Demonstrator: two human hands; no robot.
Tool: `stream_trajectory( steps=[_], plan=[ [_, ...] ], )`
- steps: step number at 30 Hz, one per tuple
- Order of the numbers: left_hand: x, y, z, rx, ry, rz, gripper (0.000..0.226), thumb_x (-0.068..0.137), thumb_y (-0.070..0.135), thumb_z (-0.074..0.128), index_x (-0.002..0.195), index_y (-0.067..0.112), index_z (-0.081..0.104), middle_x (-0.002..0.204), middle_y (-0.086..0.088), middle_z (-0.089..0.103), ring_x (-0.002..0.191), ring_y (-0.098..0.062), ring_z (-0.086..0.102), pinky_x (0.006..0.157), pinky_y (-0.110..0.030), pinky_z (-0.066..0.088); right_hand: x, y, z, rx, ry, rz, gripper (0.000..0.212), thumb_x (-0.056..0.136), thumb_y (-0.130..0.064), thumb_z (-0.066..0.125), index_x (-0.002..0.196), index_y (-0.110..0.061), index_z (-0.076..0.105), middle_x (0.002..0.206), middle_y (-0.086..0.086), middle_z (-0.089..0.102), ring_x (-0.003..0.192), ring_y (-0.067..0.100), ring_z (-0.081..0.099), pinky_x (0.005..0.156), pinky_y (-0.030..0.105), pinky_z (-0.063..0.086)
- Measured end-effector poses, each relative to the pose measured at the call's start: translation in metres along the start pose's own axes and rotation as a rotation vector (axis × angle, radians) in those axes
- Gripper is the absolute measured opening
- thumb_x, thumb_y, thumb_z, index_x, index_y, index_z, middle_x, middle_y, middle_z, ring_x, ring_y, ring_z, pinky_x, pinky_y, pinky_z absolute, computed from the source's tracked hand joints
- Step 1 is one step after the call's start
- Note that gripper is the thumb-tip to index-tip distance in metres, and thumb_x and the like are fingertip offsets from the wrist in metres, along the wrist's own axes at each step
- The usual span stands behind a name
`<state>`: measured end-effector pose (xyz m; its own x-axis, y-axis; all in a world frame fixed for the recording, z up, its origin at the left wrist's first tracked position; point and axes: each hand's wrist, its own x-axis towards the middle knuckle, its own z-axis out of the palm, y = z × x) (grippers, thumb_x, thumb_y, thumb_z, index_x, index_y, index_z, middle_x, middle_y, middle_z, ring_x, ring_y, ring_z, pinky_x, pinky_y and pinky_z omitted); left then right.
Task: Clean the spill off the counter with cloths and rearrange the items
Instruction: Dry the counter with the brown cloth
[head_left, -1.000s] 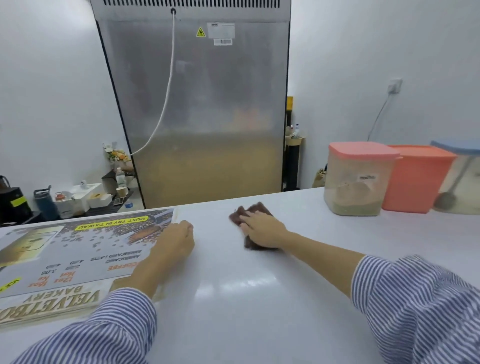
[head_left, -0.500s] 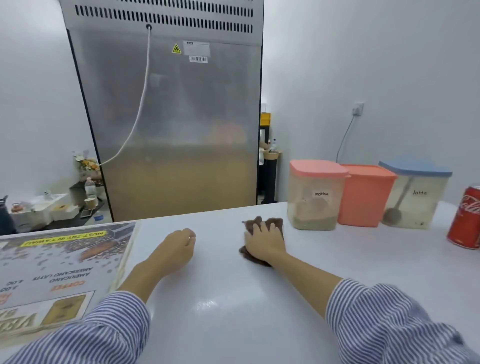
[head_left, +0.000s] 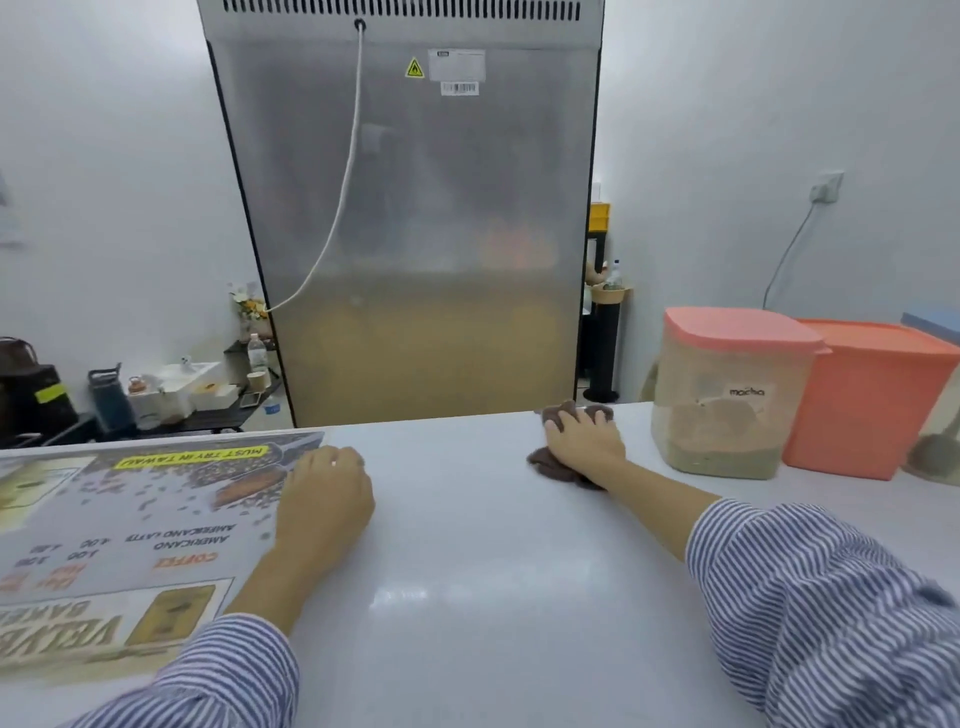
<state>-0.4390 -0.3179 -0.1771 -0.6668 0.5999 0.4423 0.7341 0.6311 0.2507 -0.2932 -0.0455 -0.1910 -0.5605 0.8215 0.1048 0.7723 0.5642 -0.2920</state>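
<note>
The brown cloth (head_left: 558, 463) lies crumpled at the far edge of the white table (head_left: 493, 571), just left of the pink-lidded mocha container (head_left: 727, 400), and the right hand (head_left: 584, 444) presses it flat with fingers (head_left: 566, 423) spread over the top. It looks soft, light and limp, so I would judge it best bunched under the palm or pinched at a fold; its longer run seems to go from the far edge back toward the person, though the hand hides much. The left hand (head_left: 324, 499) rests loosely curled, holding nothing, at the edge of the menu sheet (head_left: 130, 519).

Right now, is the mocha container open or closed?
Closed: the pink lid sits flat on the mocha container, covering its whole top.
</note>
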Motion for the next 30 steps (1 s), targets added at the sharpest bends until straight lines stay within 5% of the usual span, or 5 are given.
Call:
stream_trajectory(
  steps=[7,12,18,24,30],
  plan=[
    [-0.001,-0.018,-0.013,0.029,-0.093,-0.098,0.029,0.095,0.016,0.037,0.116,0.012,0.057,0.125,-0.008,0.053,0.122,-0.029,0.039,0.099,-0.037,0.032,-0.003,-0.096,0.008,-0.005,-0.070,-0.289,0.038,0.098,-0.018,0.028,0.127,-0.010,0.052,0.135,0.012,0.049,0.127,0.029,0.042,0.104,0.038,0.029],
    [-0.022,-0.024,-0.030,0.028,-0.222,-0.149,0.031,0.096,0.019,0.034,0.117,0.014,0.056,0.133,-0.008,0.048,0.125,-0.027,0.039,0.102,-0.040,0.036,-0.040,-0.118,0.013,0.104,-0.261,-0.636,0.041,0.100,-0.035,0.030,0.139,-0.033,0.043,0.146,-0.009,0.041,0.135,0.015,0.033,0.108,0.034,0.027],
    [-0.057,-0.050,-0.074,0.052,-0.194,-0.206,0.035,0.098,0.022,0.028,0.120,0.016,0.055,0.134,-0.002,0.049,0.120,-0.023,0.043,0.099,-0.038,0.040,-0.042,-0.146,0.032,0.031,-0.089,-0.413,0.047,0.095,-0.034,0.025,0.138,-0.022,0.041,0.148,-0.001,0.038,0.136,0.027,0.029,0.113,0.036,0.019],
    [-0.086,-0.059,-0.105,-0.037,-0.183,-0.298,0.034,0.098,0.019,0.031,0.117,0.018,0.058,0.126,-0.008,0.056,0.113,-0.027,0.050,0.097,-0.043,0.042,-0.156,-0.193,0.024,-0.012,-0.212,-0.897,0.044,0.102,-0.033,0.024,0.145,-0.029,0.034,0.153,-0.008,0.031,0.138,0.019,0.028,0.113,0.032,0.019],
    [-0.114,-0.051,-0.117,-0.137,-0.180,-0.231,0.032,0.097,0.016,0.033,0.117,0.015,0.058,0.124,-0.008,0.058,0.114,-0.026,0.051,0.096,-0.040,0.043,-0.258,-0.155,0.003,0.043,-0.348,-1.207,0.043,0.102,-0.035,0.031,0.145,-0.029,0.034,0.155,-0.011,0.025,0.143,0.009,0.016,0.116,0.026,0.008]
  ],
)
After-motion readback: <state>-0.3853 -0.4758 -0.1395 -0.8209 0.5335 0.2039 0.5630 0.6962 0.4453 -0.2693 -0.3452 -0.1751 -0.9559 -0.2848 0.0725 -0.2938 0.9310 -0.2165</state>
